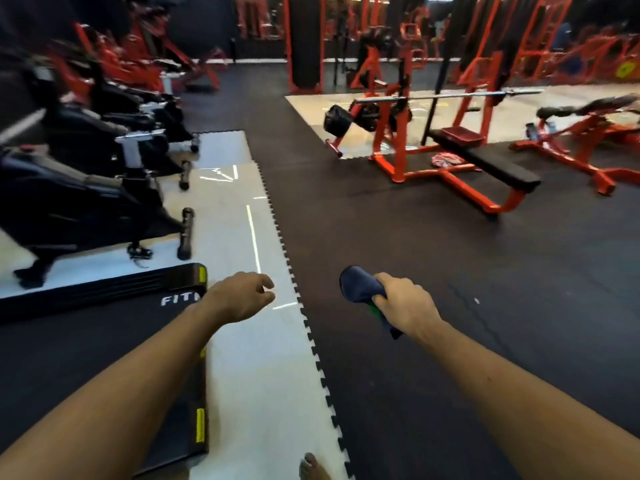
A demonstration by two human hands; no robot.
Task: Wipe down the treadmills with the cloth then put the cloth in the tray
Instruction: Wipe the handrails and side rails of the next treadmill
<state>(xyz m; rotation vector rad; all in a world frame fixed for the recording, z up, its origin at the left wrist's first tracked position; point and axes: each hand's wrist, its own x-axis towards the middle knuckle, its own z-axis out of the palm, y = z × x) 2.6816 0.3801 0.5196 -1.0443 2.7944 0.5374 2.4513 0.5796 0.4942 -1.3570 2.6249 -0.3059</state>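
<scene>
My right hand (407, 308) grips a bunched dark blue cloth (358, 287) with a green edge, held out over the black rubber floor. My left hand (242, 296) hangs in the air with loosely curled fingers and holds nothing, just right of the rear end of a black treadmill (104, 327), whose belt bears white lettering. The treadmill's deck runs along the lower left beneath my left forearm. No tray is in sight.
Black exercise bikes (86, 202) stand in a row on the pale floor at left. An orange weight bench (460, 157) with a barbell stands at the centre right, more orange machines (588, 133) behind it. Black rubber matting (433, 306) spreads ahead. A bare foot (311, 467) shows at the bottom.
</scene>
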